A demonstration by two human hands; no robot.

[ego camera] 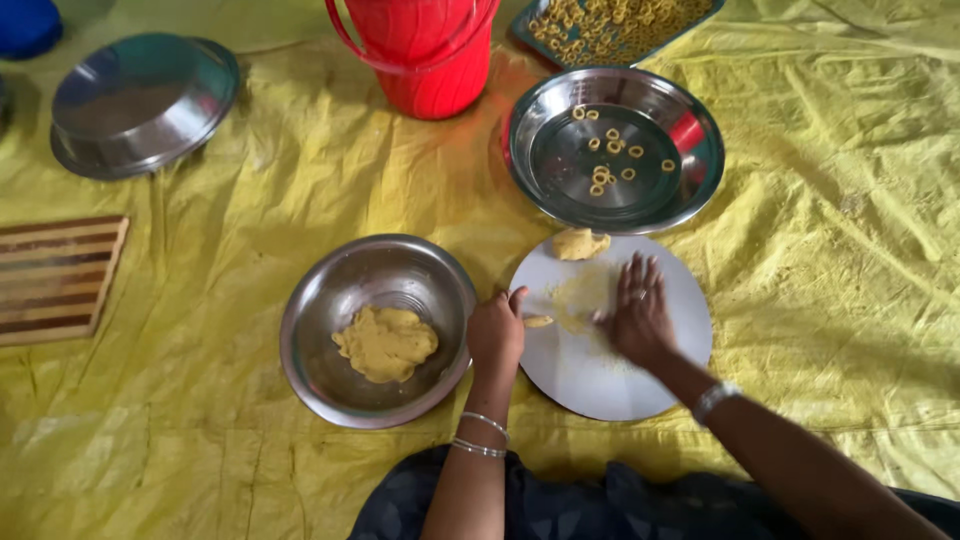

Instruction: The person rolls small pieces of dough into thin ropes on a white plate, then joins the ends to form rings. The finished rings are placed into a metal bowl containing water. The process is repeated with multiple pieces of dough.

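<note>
Two hands are engaged at frame centre. The right hand (638, 318), fingers spread flat, is pressed on the round white board (610, 385); rolling is judged in hand. The left hand (497, 332) pinches a dough piece (538, 321) at the board's left edge, which is judged to call for thinning next.

A crumpled yellow sheet (250, 190) covered the whole floor, creased in long folds and slightly glossy where daylight fell on it from the top right. Soft shadows lay toward the lower edge. At the left edge a striped wooden board (55, 278) in brown and pale bands lay flat on the sheet. Farther up, an upturned steel bowl (143, 103) rested near the left corner, with a blue object (28, 25) just beyond it, cut off by the frame. A red plastic bucket (425, 55) stood at the top centre. No walls or windows showed.
</note>
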